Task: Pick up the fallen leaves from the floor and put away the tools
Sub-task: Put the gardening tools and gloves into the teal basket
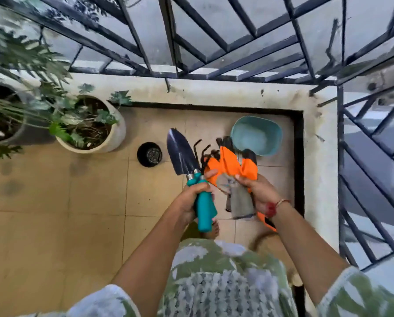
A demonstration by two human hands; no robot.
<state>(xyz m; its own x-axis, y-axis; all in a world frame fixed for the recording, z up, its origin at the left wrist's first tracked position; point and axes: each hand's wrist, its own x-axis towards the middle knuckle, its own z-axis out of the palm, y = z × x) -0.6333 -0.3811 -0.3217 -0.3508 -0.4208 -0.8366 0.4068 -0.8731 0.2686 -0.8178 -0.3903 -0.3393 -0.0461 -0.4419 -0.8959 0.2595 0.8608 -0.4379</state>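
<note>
My left hand grips two teal handles together: a dark metal trowel and a black claw rake, both pointing away from me. My right hand holds orange and grey garden gloves, and the thumb of my left hand touches the gloves too. Both hands are at waist height over the tiled floor. I see no loose leaves on the tiles.
A light blue tub stands empty in the corner by the low wall. A small black pot sits left of the trowel. Two white planters with leafy plants stand at the left. Black metal railing surrounds the balcony.
</note>
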